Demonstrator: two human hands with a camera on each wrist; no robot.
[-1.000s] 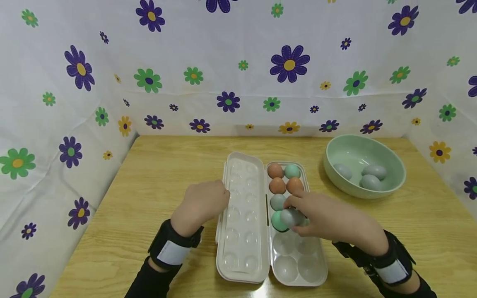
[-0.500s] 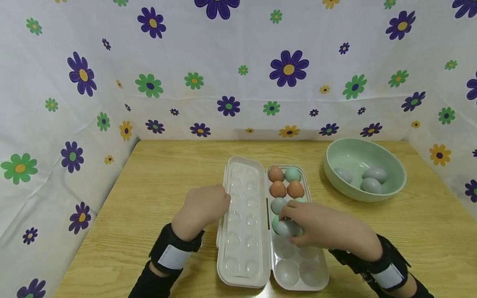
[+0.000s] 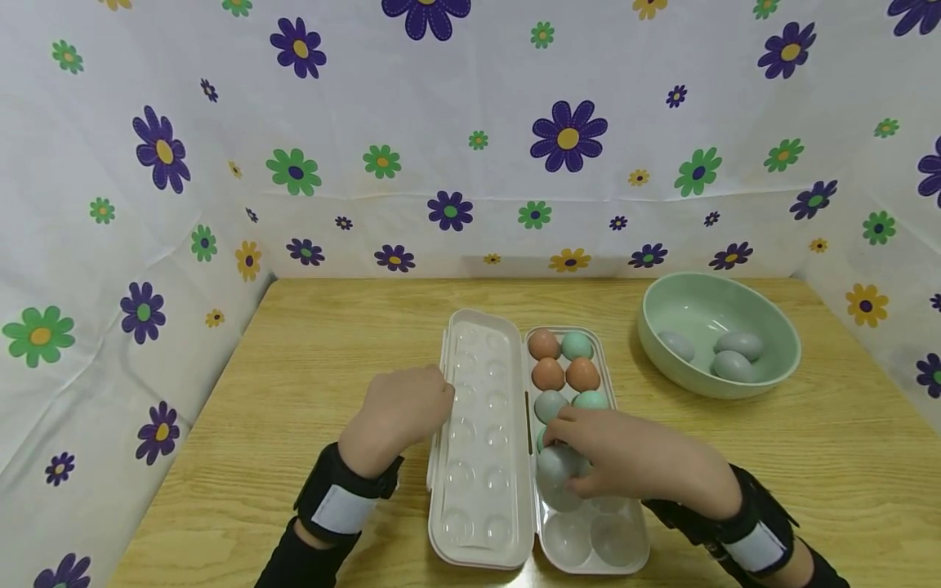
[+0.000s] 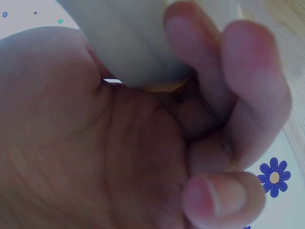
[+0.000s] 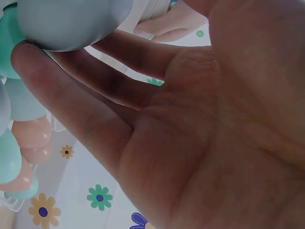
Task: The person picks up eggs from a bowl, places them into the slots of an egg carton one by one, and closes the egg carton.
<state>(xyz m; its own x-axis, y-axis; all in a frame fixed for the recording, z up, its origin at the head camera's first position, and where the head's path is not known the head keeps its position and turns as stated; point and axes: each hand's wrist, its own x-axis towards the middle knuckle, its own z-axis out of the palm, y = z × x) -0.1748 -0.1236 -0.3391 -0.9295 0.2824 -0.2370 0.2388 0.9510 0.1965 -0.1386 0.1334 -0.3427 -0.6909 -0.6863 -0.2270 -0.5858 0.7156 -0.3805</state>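
An open white plastic egg carton lies on the table, its lid [image 3: 478, 490] folded out to the left. My left hand [image 3: 397, 416] grips the lid's left edge; in the left wrist view the fingers curl beside the pale edge [image 4: 133, 43]. With thumb and fingertips my right hand [image 3: 639, 453] pinches a grey-blue egg [image 3: 557, 464] at the fifth-row left cup of the carton's base [image 3: 617, 543]. Brown eggs [image 3: 547, 374], green eggs [image 3: 590, 400] and a grey-blue egg [image 3: 550, 406] fill the rows behind. The right hand partly hides the fourth row.
A pale green bowl [image 3: 698, 382] stands at the back right of the wooden table [image 3: 323, 327], holding 3 grey-blue eggs [image 3: 733, 367]. Flowered white cloth [image 3: 485, 82] encloses the back and sides. Black bands [image 3: 345, 490] circle both wrists.
My right hand has brought the grey-blue egg toward me and lower, from above the fourth row to the fifth-row left cup. The left hand keeps its hold on the lid.
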